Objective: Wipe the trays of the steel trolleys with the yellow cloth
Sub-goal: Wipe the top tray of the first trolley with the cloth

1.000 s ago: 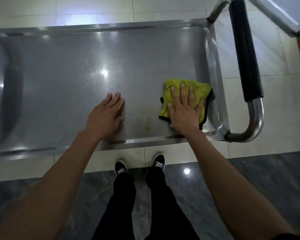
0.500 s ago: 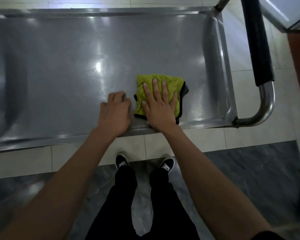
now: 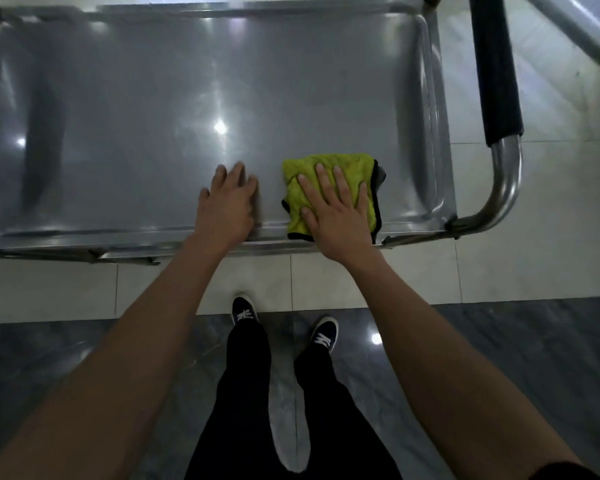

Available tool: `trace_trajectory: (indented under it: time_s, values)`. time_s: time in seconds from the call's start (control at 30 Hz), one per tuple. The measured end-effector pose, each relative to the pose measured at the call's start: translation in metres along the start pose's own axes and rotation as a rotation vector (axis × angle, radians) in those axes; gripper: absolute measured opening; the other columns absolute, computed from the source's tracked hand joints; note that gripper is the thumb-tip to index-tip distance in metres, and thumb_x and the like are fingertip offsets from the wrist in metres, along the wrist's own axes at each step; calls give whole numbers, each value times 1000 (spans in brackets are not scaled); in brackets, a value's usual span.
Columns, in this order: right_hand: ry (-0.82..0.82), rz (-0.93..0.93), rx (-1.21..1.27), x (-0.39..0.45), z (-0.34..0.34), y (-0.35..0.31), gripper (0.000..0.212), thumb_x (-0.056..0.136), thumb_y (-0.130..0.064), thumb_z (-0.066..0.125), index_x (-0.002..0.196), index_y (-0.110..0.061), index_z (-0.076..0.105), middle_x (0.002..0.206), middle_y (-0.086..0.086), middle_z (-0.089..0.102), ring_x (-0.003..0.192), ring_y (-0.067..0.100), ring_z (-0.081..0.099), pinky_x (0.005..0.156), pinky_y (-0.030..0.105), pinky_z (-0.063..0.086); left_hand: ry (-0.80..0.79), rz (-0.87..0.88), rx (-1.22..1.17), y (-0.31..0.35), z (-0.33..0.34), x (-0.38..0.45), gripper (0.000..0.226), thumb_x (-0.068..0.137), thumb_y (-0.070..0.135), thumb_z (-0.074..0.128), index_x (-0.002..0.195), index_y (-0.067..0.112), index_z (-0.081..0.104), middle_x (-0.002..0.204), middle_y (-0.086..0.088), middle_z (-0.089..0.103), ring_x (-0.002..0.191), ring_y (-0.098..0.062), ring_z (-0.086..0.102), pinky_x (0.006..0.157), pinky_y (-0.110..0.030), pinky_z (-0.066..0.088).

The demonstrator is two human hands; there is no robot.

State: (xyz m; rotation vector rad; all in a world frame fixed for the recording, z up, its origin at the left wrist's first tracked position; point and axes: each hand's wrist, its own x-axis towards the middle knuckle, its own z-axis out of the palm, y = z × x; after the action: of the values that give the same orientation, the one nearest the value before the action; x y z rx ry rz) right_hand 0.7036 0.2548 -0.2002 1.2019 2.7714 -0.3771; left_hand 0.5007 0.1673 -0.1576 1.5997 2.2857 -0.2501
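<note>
A folded yellow cloth with a dark edge lies on the steel trolley's top tray, near the front rim and right of centre. My right hand presses flat on the cloth, fingers spread, covering most of it. To the cloth's left, my left hand rests on the tray by the front rim, fingers loosely apart and holding nothing. A small gap separates the two hands.
The trolley's push handle, with a black grip on a steel tube, curves round the tray's right end. A grey-white edge crosses the top right corner. My legs and dark shoes stand on the tiled floor below the tray.
My right hand slid the cloth left from the tray's right end toward my left hand, then slightly back right. My left hand drew back to the front rim.
</note>
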Motion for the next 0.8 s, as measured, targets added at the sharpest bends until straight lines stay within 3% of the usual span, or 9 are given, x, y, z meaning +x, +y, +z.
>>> trace_trajectory:
  time_s: [0.23,0.33,0.57,0.7,0.8]
  values:
    - [5,285,8,-26,-14,107,58,105,-49,19,158,-40,-3,168,-6,-6,154,22,-7,117,64,0,-2,-37,-34,7,5,1,63,82,9,62,140,10,39,152,-10,25,137,-39,24,91,-63,46]
    - [-4,321,1,-29,-16,126,59,104,-49,15,157,-40,-8,168,-5,-9,154,24,-7,117,65,-2,4,-20,-43,3,6,2,59,85,8,56,141,10,39,150,-8,26,135,-37,26,88,-62,47]
    - [-21,341,-8,-23,-4,62,62,98,-54,2,156,-37,-14,167,1,-14,153,31,-12,113,68,-5,-29,-26,13,-2,7,4,60,89,17,53,145,18,32,161,-1,16,145,-33,18,88,-60,47]
    - [-7,157,29,-12,12,-32,62,99,-53,5,158,-36,0,168,2,-3,154,32,-7,114,67,-7,-31,-28,25,-4,10,3,66,89,19,54,149,20,27,163,-1,10,146,-33,14,91,-59,44]
    - [16,131,50,-3,18,-59,60,101,-51,14,158,-37,9,168,0,6,154,29,-2,116,67,-1,-34,-26,5,-7,10,0,73,87,19,58,152,23,24,165,0,3,148,-34,8,97,-59,39]
